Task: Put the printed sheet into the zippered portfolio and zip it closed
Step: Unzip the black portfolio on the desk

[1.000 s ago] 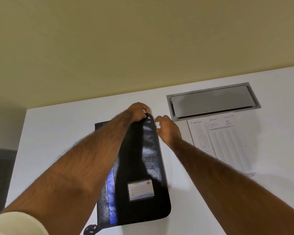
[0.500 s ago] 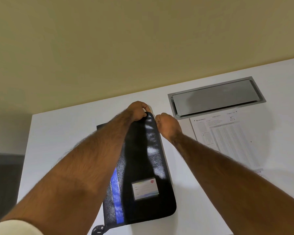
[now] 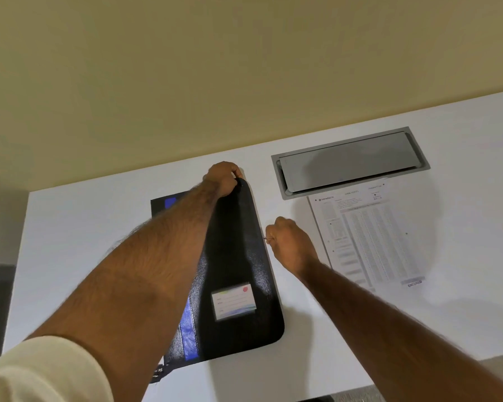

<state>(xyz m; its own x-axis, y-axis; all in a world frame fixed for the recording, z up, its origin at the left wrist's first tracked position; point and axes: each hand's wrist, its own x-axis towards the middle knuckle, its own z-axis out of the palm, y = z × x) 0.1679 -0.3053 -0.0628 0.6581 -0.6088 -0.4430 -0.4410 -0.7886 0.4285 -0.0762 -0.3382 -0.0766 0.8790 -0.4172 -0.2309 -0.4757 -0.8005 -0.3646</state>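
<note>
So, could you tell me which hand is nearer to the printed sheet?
The right hand. It is at the portfolio's right edge, just left of the printed sheet. The left hand grips the portfolio's far corner, farther from the sheet.

The left forearm [image 3: 163,271] covers much of the black portfolio [image 3: 238,256], hiding its left half between wrist and elbow. What the left hand [image 3: 222,178] pinches at the far corner is hidden by its own fingers. The right hand [image 3: 291,245] closes around a small metal piece, too tiny to identify. Right of that hand, the printed sheet [image 3: 369,236] carries text too fine to read. The card label [image 3: 234,304] near the left elbow is blurred.
</note>
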